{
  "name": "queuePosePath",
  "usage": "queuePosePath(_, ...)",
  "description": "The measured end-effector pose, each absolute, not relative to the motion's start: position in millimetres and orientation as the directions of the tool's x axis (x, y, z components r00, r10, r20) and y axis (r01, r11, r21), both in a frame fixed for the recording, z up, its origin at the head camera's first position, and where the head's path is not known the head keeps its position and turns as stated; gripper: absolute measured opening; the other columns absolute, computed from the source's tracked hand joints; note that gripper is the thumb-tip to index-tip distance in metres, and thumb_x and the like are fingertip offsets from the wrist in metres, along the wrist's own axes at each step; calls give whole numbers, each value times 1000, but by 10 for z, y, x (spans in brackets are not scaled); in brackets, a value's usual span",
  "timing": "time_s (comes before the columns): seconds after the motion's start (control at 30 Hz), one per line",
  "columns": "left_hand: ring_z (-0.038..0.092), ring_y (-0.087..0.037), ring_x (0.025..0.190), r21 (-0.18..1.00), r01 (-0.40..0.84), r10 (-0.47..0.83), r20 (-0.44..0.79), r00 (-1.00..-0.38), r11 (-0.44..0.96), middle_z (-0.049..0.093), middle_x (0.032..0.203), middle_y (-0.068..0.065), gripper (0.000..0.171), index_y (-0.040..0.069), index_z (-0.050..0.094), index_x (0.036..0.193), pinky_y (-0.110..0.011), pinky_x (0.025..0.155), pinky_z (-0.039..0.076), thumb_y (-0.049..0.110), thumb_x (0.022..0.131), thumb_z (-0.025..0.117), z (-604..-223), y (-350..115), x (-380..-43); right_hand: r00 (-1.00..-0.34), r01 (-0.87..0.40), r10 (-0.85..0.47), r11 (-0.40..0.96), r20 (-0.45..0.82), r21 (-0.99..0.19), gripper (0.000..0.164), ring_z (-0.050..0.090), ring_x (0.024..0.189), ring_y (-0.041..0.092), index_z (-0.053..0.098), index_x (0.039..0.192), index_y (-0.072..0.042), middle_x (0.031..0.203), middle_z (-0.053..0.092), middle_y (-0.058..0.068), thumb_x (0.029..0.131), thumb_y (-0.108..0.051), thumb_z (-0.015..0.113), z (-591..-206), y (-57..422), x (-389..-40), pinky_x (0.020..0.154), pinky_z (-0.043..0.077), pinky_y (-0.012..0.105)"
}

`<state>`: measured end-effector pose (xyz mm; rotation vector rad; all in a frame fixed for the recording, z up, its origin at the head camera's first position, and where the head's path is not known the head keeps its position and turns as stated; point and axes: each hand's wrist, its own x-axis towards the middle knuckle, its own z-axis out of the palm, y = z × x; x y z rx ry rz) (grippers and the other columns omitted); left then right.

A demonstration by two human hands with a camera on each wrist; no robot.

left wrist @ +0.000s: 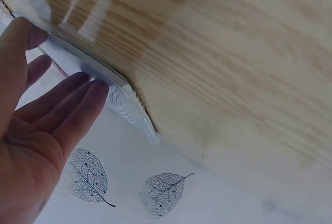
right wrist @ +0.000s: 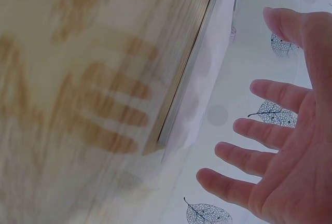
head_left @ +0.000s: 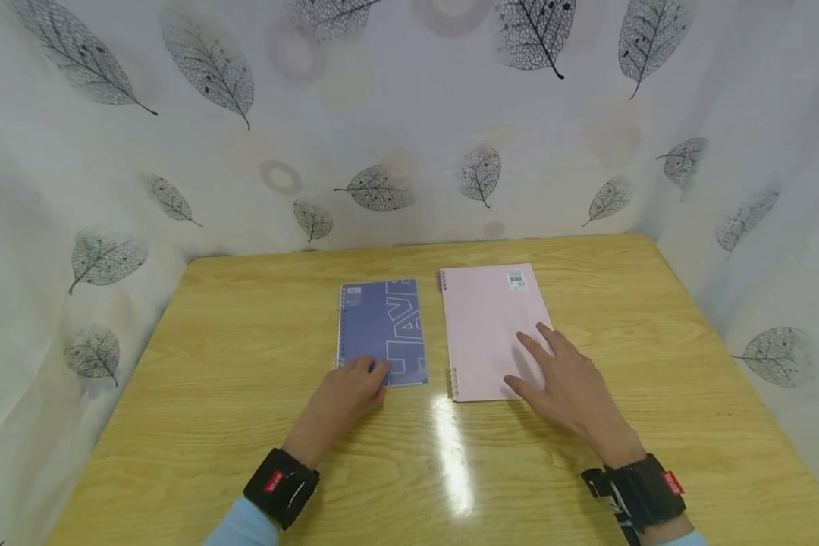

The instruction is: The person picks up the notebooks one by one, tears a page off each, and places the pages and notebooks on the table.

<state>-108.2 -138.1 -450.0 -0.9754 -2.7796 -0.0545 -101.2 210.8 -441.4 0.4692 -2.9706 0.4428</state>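
Observation:
A blue spiral notebook (head_left: 378, 322) with large outlined white letters lies flat on the table. My left hand (head_left: 344, 396) is at its near left corner; in the left wrist view, extended fingers touch the cover and the thumb is by the notebook's edge (left wrist: 85, 58). To the right lies a larger pink spiral notebook (head_left: 484, 326) with a white label near its top right. Over its near right part hovers my right hand (head_left: 576, 390), fingers spread and holding nothing. The right wrist view shows those fingers apart from the pink cover (right wrist: 207, 58).
Both notebooks lie on a glossy wood-grain table (head_left: 246, 318), side by side with a narrow gap between them. A white curtain (head_left: 409, 114) printed with dark leaves surrounds the back and sides of the table. Black bands (head_left: 283, 485) wrap both wrists.

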Motion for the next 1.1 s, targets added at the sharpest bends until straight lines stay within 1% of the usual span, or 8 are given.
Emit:
queuePosePath(0.17,57,-16,56,-132,648,661,184,-728,750,61,71,-7,19,5,56,93,-26,44,53,17,85,69,-4492,-1400,-1119,-946,-322,-295,905,135,-279,72,39,127,48,50,141,-7,147,39,29,87,-52,63,-4415,2092,-1025,84,48,68)
queuePosePath(0.4,56,-17,54,-338,702,771,135,-623,627,62,67,-10,15,2,53,91,-25,41,53,-2,84,66,-4483,-1379,-1164,-943,-331,-304,903,138,-273,71,43,124,47,51,140,-7,146,41,29,86,-52,64,-4423,2073,-1034,82,50,66)
queuePosePath(0.47,53,-16,52,-371,707,786,119,-607,602,62,66,-10,16,3,51,90,-23,39,51,-3,85,65,-4479,-1368,-1176,-943,-331,-304,903,137,-273,71,43,124,47,52,140,-8,145,42,29,86,-52,64,-4431,2067,-1041,82,50,66)
queuePosePath(0.53,52,-15,52,-375,715,793,105,-600,590,61,65,-9,17,3,50,89,-22,38,50,-4,85,65,-4471,-1367,-1182,-944,-328,-303,903,129,-277,71,44,124,47,52,140,-8,145,42,29,86,-52,63,-4438,2063,-1043,82,50,66)
queuePosePath(0.67,52,-14,53,-326,736,793,83,-603,593,61,68,-7,20,4,50,92,-21,39,50,-3,84,66,-4452,-1396,-1194,-948,-319,-301,906,106,-279,70,45,123,47,51,141,-9,146,42,28,87,-52,63,-4448,2056,-1037,82,50,66)
queuePosePath(0.87,58,-16,58,-255,748,784,84,-615,613,65,74,-7,27,6,52,104,-22,45,53,2,84,69,-4432,-1438,-1224,-945,-327,-306,905,118,-272,70,48,120,47,52,140,-9,144,44,28,86,-52,64,-4453,2052,-1023,79,52,65)
queuePosePath(0.93,59,-16,59,-259,751,789,86,-608,607,65,74,-8,26,6,51,104,-23,45,54,2,85,68,-4434,-1438,-1230,-944,-329,-308,904,119,-273,70,48,120,47,52,139,-8,143,45,29,86,-51,64,-4455,2050,-1020,79,52,65)
queuePosePath(1.1,57,-15,54,-312,743,798,96,-595,592,65,69,-8,26,4,50,104,-22,40,52,-1,85,67,-4443,-1423,-1225,-944,-329,-312,902,102,-279,70,47,120,47,51,140,-8,144,44,29,87,-51,64,-4469,2048,-1016,79,51,66)
